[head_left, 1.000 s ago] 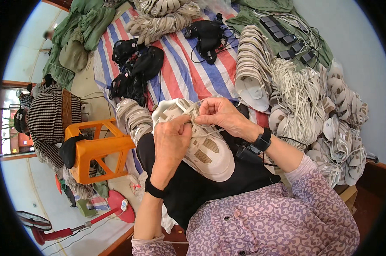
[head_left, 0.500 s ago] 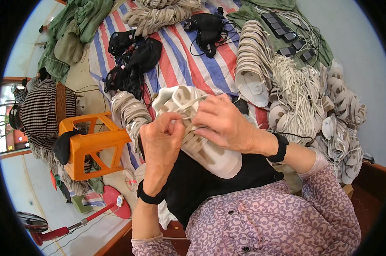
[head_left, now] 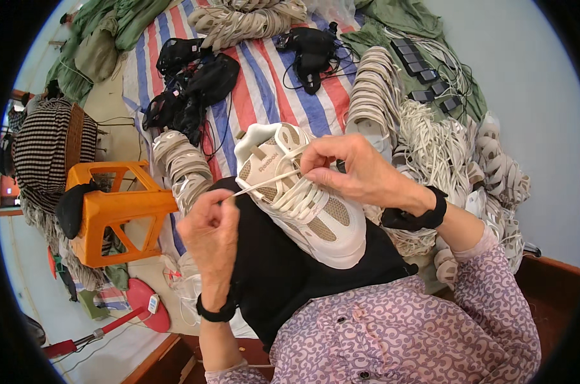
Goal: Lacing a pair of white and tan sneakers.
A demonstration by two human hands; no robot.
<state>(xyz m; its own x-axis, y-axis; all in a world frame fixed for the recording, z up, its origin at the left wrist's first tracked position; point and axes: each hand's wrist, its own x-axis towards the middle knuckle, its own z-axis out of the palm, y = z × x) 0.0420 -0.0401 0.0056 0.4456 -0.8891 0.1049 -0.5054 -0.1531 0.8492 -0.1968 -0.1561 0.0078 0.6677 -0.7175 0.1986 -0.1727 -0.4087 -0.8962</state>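
A striped sheet (head_left: 248, 96) fills the upper middle of the frame, an orange stool (head_left: 122, 221) the left. At centre, the pale shoe (head_left: 315, 225) lies on black cloth (head_left: 264, 272) over your lap. Your left hand (head_left: 210, 233) has its grip pinched closed on a lace (head_left: 265, 184); your right hand (head_left: 357, 168) pinches it near the eyelets. The lace looks light and limp, best pinched firmly; the shoe seems light, soft at the collar, stiffer along the sole, where steadying suits.
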